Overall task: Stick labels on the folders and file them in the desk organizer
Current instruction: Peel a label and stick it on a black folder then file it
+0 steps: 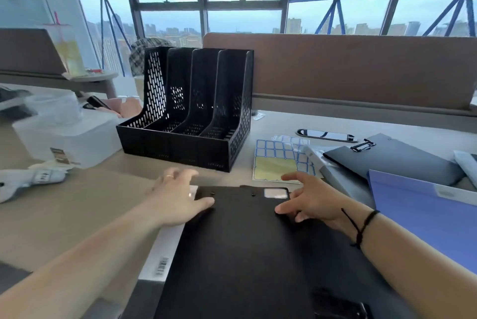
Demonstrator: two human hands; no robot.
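A black folder [237,246] lies flat on the desk in front of me, with a pale label [275,192] near its far right corner. My left hand [178,197] rests on the folder's far left corner, thumb on top and fingers spread. My right hand [309,200] touches the far right edge, fingers apart, just beside the label. The black desk organizer [185,145] stands empty behind, with several slots. Sheets of blue-bordered labels [277,161] lie to its right.
A blue folder [423,215] and dark grey folders [397,161] lie at the right, with a phone [326,135] behind them. A white plastic box [64,138] and a plush toy [28,179] sit at the left. A brown partition [335,68] backs the desk.
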